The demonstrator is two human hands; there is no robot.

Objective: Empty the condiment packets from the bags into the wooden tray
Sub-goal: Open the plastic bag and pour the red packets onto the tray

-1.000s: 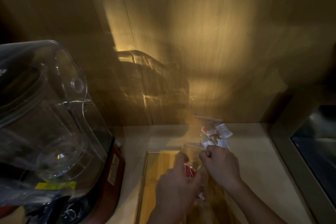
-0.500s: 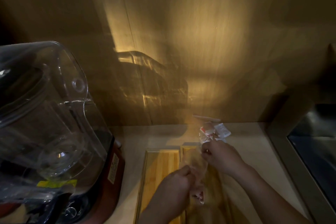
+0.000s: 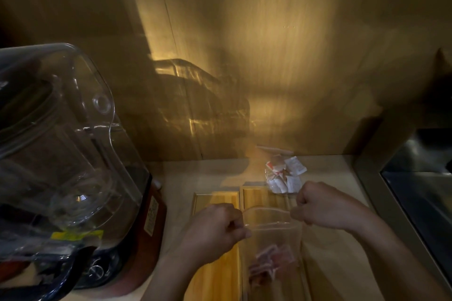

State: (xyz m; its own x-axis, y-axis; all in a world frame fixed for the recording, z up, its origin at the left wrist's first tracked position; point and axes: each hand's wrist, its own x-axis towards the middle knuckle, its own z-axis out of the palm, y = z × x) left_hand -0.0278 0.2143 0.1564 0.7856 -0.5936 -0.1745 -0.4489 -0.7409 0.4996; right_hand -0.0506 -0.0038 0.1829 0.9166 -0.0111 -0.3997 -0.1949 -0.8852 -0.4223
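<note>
A clear plastic bag (image 3: 274, 237) hangs over the wooden tray (image 3: 217, 273), its mouth pulled wide. My left hand (image 3: 215, 232) pinches the left side of the bag's rim and my right hand (image 3: 327, 208) pinches the right side. Several red and white condiment packets (image 3: 269, 264) lie blurred in the bag's lower part. A second clear bag of white and red packets (image 3: 285, 175) rests on the counter just beyond the tray's far right corner. The tray has long compartments split by dividers.
A large blender with a clear jar (image 3: 56, 144) on a dark red base (image 3: 149, 234) stands to the left of the tray. A wooden wall (image 3: 269, 56) closes the back. A metal-framed sink edge (image 3: 396, 203) runs along the right.
My hands have moved apart and pulled the bag's mouth open. The packets now sit lower in the bag, over the tray.
</note>
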